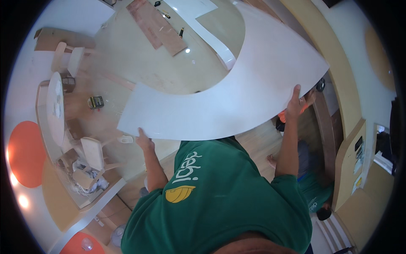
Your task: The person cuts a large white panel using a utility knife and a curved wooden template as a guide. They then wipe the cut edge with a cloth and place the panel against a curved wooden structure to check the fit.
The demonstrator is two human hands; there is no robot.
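Observation:
A large white curved panel [220, 110], with a rounded cut-out along its far side, spans the space in front of me. My left hand [145, 140] grips its near left edge, the thumb lying on top and the other fingers hidden underneath. Farther right and higher up, my right hand [294, 103] holds the right edge, thumb up on the surface and most fingers out of sight below. The panel hides part of the floor and some of what lies beyond it.
At right, a co-worker in a green shirt [317, 192] is low beside a curved counter [338, 84], near an orange object [282, 115]. Brown boards [156, 27] and another white cut sheet [207, 36] lie ahead. A round table [56, 108] and chairs [92, 153] stand left.

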